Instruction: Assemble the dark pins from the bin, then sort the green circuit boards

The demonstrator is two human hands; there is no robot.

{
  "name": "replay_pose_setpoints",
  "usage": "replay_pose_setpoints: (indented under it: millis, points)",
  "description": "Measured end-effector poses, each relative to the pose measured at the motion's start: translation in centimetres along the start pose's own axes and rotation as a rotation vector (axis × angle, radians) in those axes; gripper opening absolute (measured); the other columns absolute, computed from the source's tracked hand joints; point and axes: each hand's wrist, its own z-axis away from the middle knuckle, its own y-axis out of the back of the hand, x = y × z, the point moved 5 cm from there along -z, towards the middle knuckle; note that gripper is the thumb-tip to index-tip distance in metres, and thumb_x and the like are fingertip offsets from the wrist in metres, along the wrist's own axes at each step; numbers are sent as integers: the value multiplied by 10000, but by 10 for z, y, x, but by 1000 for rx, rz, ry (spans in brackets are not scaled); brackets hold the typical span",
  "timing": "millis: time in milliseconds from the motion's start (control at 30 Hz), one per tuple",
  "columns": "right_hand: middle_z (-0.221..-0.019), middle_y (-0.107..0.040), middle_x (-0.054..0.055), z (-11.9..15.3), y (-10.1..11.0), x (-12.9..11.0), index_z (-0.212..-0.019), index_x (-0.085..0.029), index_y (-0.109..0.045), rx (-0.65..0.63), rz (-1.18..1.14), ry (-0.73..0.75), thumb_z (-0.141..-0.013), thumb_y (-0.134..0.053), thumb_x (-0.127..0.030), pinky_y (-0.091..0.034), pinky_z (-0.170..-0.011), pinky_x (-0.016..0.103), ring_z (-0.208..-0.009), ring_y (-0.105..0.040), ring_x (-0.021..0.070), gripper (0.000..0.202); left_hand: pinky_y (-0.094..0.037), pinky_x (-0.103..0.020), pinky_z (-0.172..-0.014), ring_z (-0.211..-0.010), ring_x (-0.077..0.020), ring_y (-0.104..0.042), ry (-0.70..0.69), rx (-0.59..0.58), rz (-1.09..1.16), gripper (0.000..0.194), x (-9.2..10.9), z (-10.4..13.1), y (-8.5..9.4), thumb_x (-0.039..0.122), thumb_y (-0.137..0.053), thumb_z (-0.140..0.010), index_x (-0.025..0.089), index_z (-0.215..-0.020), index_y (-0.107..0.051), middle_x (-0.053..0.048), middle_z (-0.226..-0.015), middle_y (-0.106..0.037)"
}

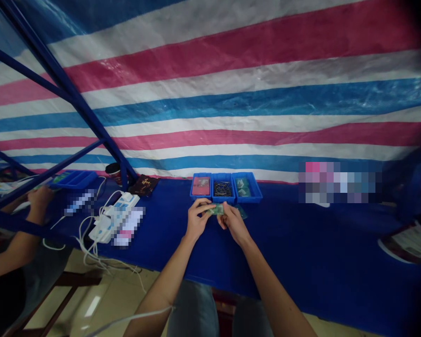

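Between my two hands, just in front of three blue bins, is a small green, partly see-through packet [216, 209]. The fingers of my left hand [197, 218] pinch its left end. My right hand [232, 221] grips its right end between thumb and fingers. Another greenish clear piece [241, 211] lies on the table behind my right hand. The left bin [201, 196] holds pink pieces, the middle bin [224, 198] dark thin metal parts, and the right bin [254, 188] green and clear packets.
On the blue table [301, 252], a white power strip [114, 219] with tangled cables and a brown packet [145, 185] lie left. Another person's hand [40, 195] is farther left, near a blue tray [75, 179]. A round container [409, 241] stands right.
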Motion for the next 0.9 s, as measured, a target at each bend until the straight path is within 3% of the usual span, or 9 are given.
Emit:
replay_pose_setpoints:
  millis: [167, 300, 400, 467, 533, 700, 900]
  points:
    - [-551, -478, -40, 0, 5, -6, -793, -180, -601, 95, 5, 53, -869, -647, -529, -282, -397, 215, -427, -388, 90, 361, -478, -353, -885, -981, -203, -594, -29, -49, 12, 251, 4, 0, -4, 347, -571, -945, 225, -970, -788, -104, -1162, -634]
    - [-550, -477, -40, 0, 10, -6, -791, -181, -605, 137, 12, 91, -867, -657, -492, -272, -398, 221, -426, -390, 90, 324, -458, -251, -637, -767, -158, -607, 180, 11, 144, 366, -5, 2, -2, 454, -537, -951, 186, -1156, -677, -103, -1043, -657]
    - [-544, -468, -42, 1, 9, -9, -786, -181, -604, 127, 50, 122, -877, -647, -483, -283, -410, 224, -431, -391, 91, 319, -376, -218, -537, -581, -113, -529, 284, 11, 227, 417, -12, 6, -3, 530, -496, -949, 139, -965, -640, -35, -743, -616]
    - [-559, -488, -36, 3, 7, -12, -792, -180, -608, 95, 109, 134, -882, -638, -488, -296, -421, 228, -438, -397, 93, 323, -365, -221, -547, -547, -106, -491, 309, -65, 230, 491, -15, 8, -7, 558, -470, -950, 130, -736, -584, -10, -612, -547]
    - [-582, -523, -26, 4, 3, -14, -789, -179, -605, 44, 171, 143, -889, -624, -499, -306, -432, 230, -449, -405, 96, 336, -364, -227, -559, -548, -105, -476, 329, -158, 221, 521, -16, 10, -11, 558, -495, -937, 130, -645, -541, -6, -581, -523]
    - [-597, -576, -17, 6, -7, -17, -830, -183, -603, -42, 251, 141, -913, -579, -545, -322, -446, 228, -457, -420, 101, 372, -359, -236, -573, -562, -109, -464, 344, -206, 180, 487, -13, 10, -13, 539, -529, -922, 116, -689, -592, -4, -605, -528]
    - [-574, -563, -10, 4, -8, -11, -706, -177, -570, -56, 317, 133, -948, -498, -582, -340, -448, 232, -449, -449, 104, 477, -361, -236, -569, -573, -114, -458, 337, -201, 185, 476, -12, 8, -12, 539, -526, -922, 113, -724, -605, -12, -631, -537]
